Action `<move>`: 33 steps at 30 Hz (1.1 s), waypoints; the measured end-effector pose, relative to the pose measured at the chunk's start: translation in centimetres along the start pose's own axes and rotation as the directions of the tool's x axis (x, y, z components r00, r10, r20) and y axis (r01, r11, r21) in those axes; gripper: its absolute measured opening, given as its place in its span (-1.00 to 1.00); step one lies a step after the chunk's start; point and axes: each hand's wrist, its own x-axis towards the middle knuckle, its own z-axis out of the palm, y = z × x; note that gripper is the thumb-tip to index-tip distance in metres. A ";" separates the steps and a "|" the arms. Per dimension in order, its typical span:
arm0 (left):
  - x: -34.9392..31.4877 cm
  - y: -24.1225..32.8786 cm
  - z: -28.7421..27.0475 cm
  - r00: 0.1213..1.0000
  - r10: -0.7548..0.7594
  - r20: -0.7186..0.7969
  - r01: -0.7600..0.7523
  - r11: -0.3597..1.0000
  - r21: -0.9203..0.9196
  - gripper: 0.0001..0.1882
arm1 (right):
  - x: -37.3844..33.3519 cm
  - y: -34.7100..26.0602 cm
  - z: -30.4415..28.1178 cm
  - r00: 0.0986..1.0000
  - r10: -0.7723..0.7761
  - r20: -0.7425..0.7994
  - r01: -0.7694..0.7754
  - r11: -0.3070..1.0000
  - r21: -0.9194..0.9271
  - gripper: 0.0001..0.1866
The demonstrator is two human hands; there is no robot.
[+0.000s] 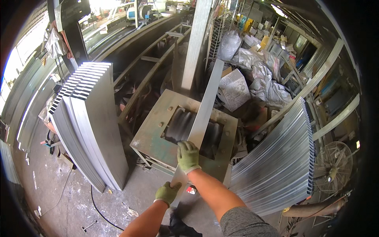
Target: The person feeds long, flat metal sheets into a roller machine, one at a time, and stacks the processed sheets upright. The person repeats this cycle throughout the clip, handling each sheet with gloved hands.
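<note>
A long, flat silvery metal bar slants across a worn greenish steel machine, over the dark rounded rollers in its square opening. My right hand, in a green work glove, is closed over the bar near the machine's front edge. Lower and to the left, my left hand, gloved alike, grips the bar close to its near end. Its thumb lies on top, and the fingers underneath are partly hidden. The bar's far end points up and away, beyond the machine.
A stack of metal channels stands upright at left, and a fanned row of curved ones leans at right beside a floor fan. A steel post rises behind the machine. A black cable crosses the floor.
</note>
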 end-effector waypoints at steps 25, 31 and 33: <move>-6.5 -8.2 1.6 0.999 0.044 0.021 -0.043 0.998 -0.044 -0.16 | -7.5 -6.5 -2.5 0.967 -0.052 0.251 0.080 0.991 -0.103 -0.76; -8.7 -11.0 2.6 0.999 0.020 0.029 -0.018 0.997 -0.070 -0.14 | -10.7 -8.8 -2.8 0.972 -0.032 0.234 0.040 0.999 -0.028 -0.77; -6.9 -8.8 1.9 0.999 0.044 0.006 -0.044 0.998 -0.037 -0.13 | -8.1 -6.8 -2.4 0.976 -0.056 0.212 0.066 0.997 -0.042 -0.80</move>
